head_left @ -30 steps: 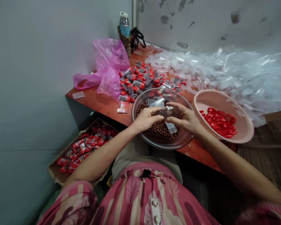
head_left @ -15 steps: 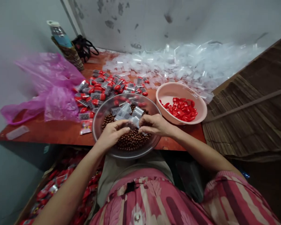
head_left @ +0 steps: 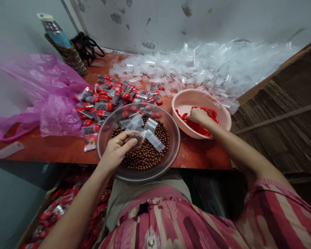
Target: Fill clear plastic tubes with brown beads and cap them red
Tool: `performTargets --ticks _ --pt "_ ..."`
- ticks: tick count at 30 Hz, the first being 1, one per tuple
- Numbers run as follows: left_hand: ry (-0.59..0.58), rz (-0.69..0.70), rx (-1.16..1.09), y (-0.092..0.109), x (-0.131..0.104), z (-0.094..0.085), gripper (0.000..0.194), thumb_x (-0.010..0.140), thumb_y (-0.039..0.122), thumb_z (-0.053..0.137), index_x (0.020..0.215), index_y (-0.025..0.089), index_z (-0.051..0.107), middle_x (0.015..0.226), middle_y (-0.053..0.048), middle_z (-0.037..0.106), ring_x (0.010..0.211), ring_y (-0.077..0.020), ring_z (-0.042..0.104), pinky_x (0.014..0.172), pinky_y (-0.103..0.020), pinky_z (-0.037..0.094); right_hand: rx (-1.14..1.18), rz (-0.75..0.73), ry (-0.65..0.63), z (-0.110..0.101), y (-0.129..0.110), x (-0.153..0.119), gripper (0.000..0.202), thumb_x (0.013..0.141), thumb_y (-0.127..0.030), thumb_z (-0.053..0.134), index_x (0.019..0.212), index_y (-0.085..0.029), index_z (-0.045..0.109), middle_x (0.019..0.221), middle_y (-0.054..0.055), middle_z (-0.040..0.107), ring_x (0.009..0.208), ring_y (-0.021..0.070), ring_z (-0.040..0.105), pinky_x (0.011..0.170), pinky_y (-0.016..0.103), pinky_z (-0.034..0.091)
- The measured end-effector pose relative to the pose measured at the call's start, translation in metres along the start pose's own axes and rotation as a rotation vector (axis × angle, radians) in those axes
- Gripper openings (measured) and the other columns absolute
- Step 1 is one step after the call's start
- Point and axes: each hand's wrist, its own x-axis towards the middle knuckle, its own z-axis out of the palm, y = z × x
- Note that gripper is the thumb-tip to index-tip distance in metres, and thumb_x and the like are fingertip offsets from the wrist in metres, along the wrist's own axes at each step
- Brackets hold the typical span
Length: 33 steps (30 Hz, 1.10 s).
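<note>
My left hand (head_left: 115,150) pinches a clear plastic container (head_left: 138,138) with dark beads inside, above a wide metal bowl (head_left: 174,148). In that bowl lie many brown beads (head_left: 142,159) and several empty clear containers (head_left: 154,141). My right hand (head_left: 198,116) reaches into a pink plastic basin (head_left: 224,121) among red caps (head_left: 200,128). Its fingers are bent down and closed together over the caps; what they hold, if anything, is hidden.
Filled containers with red caps (head_left: 103,98) are piled behind the metal bowl. A large heap of clear containers (head_left: 209,65) runs along the wall. Pink plastic bag (head_left: 59,114) and bottle (head_left: 58,36) stand left, stacked cardboard (head_left: 280,117) right.
My right hand has left the metal bowl and moved right into the pink basin. My left hand has shifted slightly left, with the container still in its fingers. The view has moved a little.
</note>
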Motion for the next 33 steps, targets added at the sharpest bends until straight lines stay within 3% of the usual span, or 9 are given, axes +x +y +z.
performTargets --ticks 3,6,10,13,16,19,22,28,33 --pt "-0.009 0.017 0.009 -0.001 -0.001 0.0 0.038 0.071 0.04 0.08 0.1 0.018 0.07 0.092 -0.004 0.075 0.084 -0.0167 0.072 0.076 -0.026 0.061 0.009 0.049 -0.027 0.01 -0.004 0.004 0.038 0.078 -0.035 0.068 0.101 -0.004 0.07 0.097 0.026 0.07 0.096 0.0367 0.066 0.079 0.043 0.05" --pt "-0.013 0.053 0.032 -0.001 -0.003 0.001 0.04 0.072 0.043 0.078 0.102 0.018 0.071 0.1 -0.006 0.075 0.088 -0.0193 0.071 0.078 -0.029 0.061 0.02 0.037 -0.038 0.007 0.0 0.001 0.03 0.08 -0.033 0.065 0.096 -0.009 0.071 0.095 0.023 0.072 0.095 0.0347 0.066 0.08 0.044 0.049" --pt "-0.032 0.144 0.122 -0.001 -0.004 0.004 0.039 0.076 0.045 0.073 0.102 0.017 0.072 0.103 -0.008 0.075 0.09 -0.0219 0.071 0.079 -0.032 0.06 0.192 -0.083 0.217 -0.009 0.006 -0.019 0.027 0.087 -0.033 0.057 0.105 -0.016 0.068 0.105 0.015 0.072 0.099 0.0293 0.066 0.085 0.041 0.05" --pt "-0.046 0.252 0.268 0.0 -0.003 0.005 0.031 0.081 0.04 0.068 0.102 0.017 0.073 0.1 -0.006 0.076 0.092 -0.0212 0.07 0.085 -0.032 0.056 0.544 -0.381 0.39 -0.018 -0.011 -0.053 0.03 0.091 -0.039 0.051 0.112 -0.02 0.062 0.098 0.009 0.072 0.086 0.0212 0.069 0.077 0.033 0.053" --pt "-0.053 0.332 0.358 0.0 -0.003 0.005 0.028 0.083 0.035 0.064 0.104 0.018 0.073 0.101 -0.005 0.077 0.095 -0.0205 0.07 0.091 -0.033 0.053 0.781 -0.792 0.356 -0.02 -0.046 -0.098 0.032 0.087 -0.04 0.06 0.112 -0.021 0.064 0.096 0.006 0.073 0.083 0.0204 0.069 0.076 0.033 0.055" --pt "-0.047 0.398 0.402 -0.002 -0.006 0.005 0.026 0.084 0.03 0.063 0.105 0.019 0.074 0.107 -0.004 0.076 0.101 -0.0207 0.069 0.097 -0.033 0.049 0.673 -1.048 0.322 -0.015 -0.083 -0.133 0.031 0.087 -0.036 0.062 0.115 -0.022 0.065 0.106 0.006 0.073 0.091 0.0203 0.07 0.083 0.034 0.054" --pt "-0.046 0.429 0.433 -0.003 -0.009 0.005 0.027 0.085 0.028 0.061 0.107 0.02 0.074 0.11 -0.003 0.076 0.102 -0.0211 0.069 0.096 -0.031 0.048 0.548 -1.151 0.316 -0.009 -0.104 -0.145 0.027 0.09 -0.036 0.057 0.113 -0.024 0.066 0.108 0.006 0.073 0.094 0.0212 0.07 0.085 0.034 0.053" --pt "0.021 0.505 0.486 -0.004 -0.014 0.005 0.022 0.085 0.026 0.062 0.102 0.021 0.076 0.102 -0.002 0.078 0.094 -0.0195 0.071 0.088 -0.028 0.051 0.432 -1.181 0.357 -0.005 -0.105 -0.148 0.019 0.091 -0.034 0.057 0.107 -0.026 0.065 0.094 0.006 0.073 0.083 0.0213 0.069 0.075 0.033 0.053" --pt "0.018 0.607 0.581 -0.009 -0.018 0.005 0.022 0.086 0.024 0.06 0.102 0.021 0.075 0.099 -0.003 0.078 0.092 -0.0187 0.072 0.086 -0.027 0.051 0.277 -1.284 0.513 0.002 -0.103 -0.159 0.011 0.093 -0.025 0.054 0.1 -0.022 0.061 0.081 0.006 0.068 0.074 0.0199 0.065 0.067 0.03 0.051"
